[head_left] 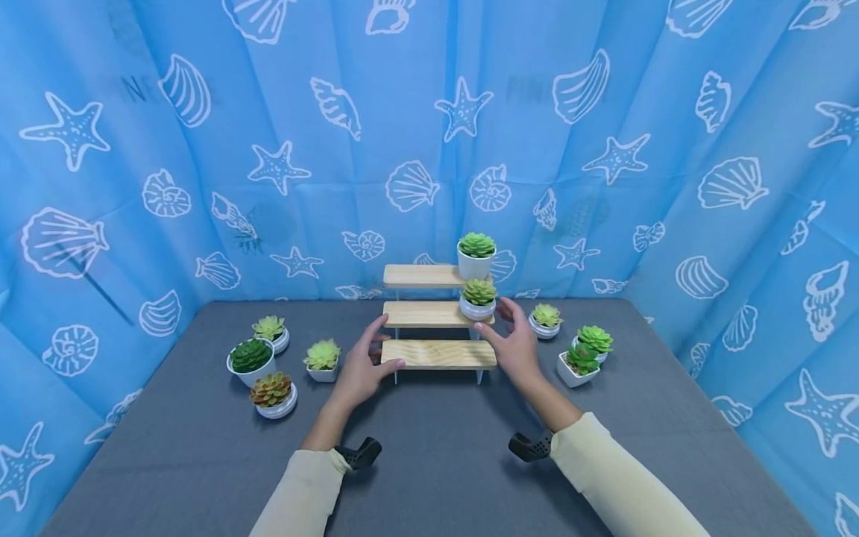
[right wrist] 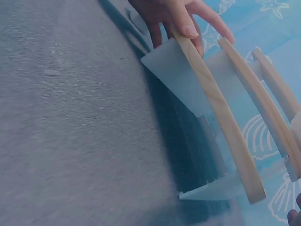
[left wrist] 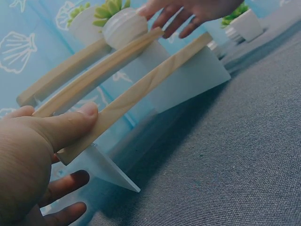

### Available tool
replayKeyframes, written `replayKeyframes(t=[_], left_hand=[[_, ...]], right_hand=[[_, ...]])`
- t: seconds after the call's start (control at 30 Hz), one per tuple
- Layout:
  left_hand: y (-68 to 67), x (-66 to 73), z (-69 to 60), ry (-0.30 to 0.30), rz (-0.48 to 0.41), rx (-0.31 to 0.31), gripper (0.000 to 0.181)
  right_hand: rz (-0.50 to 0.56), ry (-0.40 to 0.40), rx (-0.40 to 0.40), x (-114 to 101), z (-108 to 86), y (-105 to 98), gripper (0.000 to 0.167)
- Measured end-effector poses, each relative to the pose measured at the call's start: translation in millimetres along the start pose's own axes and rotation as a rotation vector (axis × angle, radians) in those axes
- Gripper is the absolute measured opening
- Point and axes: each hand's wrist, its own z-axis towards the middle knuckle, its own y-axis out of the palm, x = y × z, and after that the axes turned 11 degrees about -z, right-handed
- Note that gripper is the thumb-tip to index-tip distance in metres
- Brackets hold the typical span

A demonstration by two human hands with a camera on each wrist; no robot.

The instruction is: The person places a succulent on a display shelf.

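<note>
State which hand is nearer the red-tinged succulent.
Left. The left hand is right of the red-tinged succulent, at the left end of the three-tier wooden stand; the right hand is farther right, at the stand's other end.

- Left hand [head_left: 358,375], gripping, thumb extended, lower fingers parted!
- Right hand [head_left: 517,349], fingers spread, apparently relaxed, though partly hidden!
- And both forearms [head_left: 326,425] stretched forward, angled inward!
</note>
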Motion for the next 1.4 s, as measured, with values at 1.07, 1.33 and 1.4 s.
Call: replayKeyframes(t=[1.07,1.33,1.4], left_hand=[[1.3,-1.2,-1.0,0.013,-0.001,-0.006,0.088],[0.4,-2.9,0.7,0.016,0.003,0.002,0.088],[0.3,-2.4,0.0,0.013,0.004,0.003,0.088]], right_hand=[[-0.072,-0.022,0.367,61.9,-45.6,-90.9,0.059],[-0.057,0.141,0.311,79.8,-62.1,-100.9,0.066],[-0.046,0.201,0.271,84.0,-65.0,-101.3,0.068]])
